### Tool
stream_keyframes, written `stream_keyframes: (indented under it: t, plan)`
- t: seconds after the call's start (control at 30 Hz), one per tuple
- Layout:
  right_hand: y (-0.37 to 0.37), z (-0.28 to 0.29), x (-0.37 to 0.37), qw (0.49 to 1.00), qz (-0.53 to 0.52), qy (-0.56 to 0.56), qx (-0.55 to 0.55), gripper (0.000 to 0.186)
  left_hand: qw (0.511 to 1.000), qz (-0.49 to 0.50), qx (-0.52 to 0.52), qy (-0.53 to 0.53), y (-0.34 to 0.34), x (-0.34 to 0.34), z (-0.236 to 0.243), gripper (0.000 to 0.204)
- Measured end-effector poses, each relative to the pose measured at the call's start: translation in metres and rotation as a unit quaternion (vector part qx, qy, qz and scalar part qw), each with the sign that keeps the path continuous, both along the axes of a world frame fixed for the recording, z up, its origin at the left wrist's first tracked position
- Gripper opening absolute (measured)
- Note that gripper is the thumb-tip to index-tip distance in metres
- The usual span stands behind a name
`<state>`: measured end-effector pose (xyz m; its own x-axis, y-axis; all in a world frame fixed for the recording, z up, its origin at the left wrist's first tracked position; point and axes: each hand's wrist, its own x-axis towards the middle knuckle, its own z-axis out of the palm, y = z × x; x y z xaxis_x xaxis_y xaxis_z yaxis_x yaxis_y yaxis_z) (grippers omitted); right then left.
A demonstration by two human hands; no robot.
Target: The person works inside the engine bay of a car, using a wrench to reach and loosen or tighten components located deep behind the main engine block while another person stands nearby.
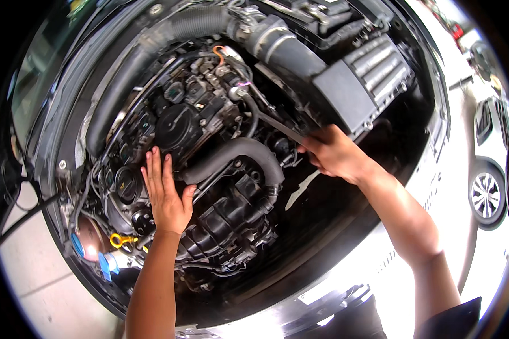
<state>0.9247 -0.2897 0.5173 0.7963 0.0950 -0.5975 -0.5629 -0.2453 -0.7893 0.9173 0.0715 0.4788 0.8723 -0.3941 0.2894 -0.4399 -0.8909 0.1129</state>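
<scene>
Open engine bay, viewed from above; both forearms enter from the lower edge.

Right hand [335, 152]: closed in a fist around the near end of a dark, flat metal bar [283, 129]. Fingers curl round it; the grip leaves no visible gap. The bar slants from the fist up and to the left, over the right side of the engine [212, 229]. Its far end lies by a thin black hose [254, 116]; whether the two touch cannot be told.

Left hand [169, 203]: open, laid over the engine, fingers extended and pointing away from the person, thumb held apart to the right. Fingertips lie just below a round black cover [176, 126]; the thumb is beside the left end of a thick curved hose [240, 148]. The palm side is hidden, so how firmly it bears down cannot be judged. Left of this hand sits a round black cap [128, 184].

Surroundings: a ribbed black box [345, 96] stands beyond the right hand, with a wide duct [288, 51] joined to it. At lower left, a yellow ring handle [121, 240] lies near a pinkish reservoir [93, 234] with a blue cap [77, 245]. Far right, a white car [491, 130] is parked.
</scene>
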Motion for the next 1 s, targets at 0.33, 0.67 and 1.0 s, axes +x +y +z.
stream_keyframes:
  t: [0.33, 0.67, 1.0]
  plan:
    - [0.028, -0.035, 0.025, 0.997, -0.067, -0.022, -0.036, 0.026, 0.998, -0.035, -0.036, -0.022, 0.001, 0.001, -0.001, 0.063]
    - [0.042, -0.027, 0.001, 0.866, 0.053, -0.282, -0.409, 0.013, 0.998, -0.040, -0.042, -0.025, 0.003, 0.001, 0.000, 0.056]
    - [0.057, -0.030, -0.002, 0.763, 0.074, -0.404, -0.500, 0.017, 0.998, -0.044, -0.051, -0.022, 0.003, 0.000, 0.000, 0.054]
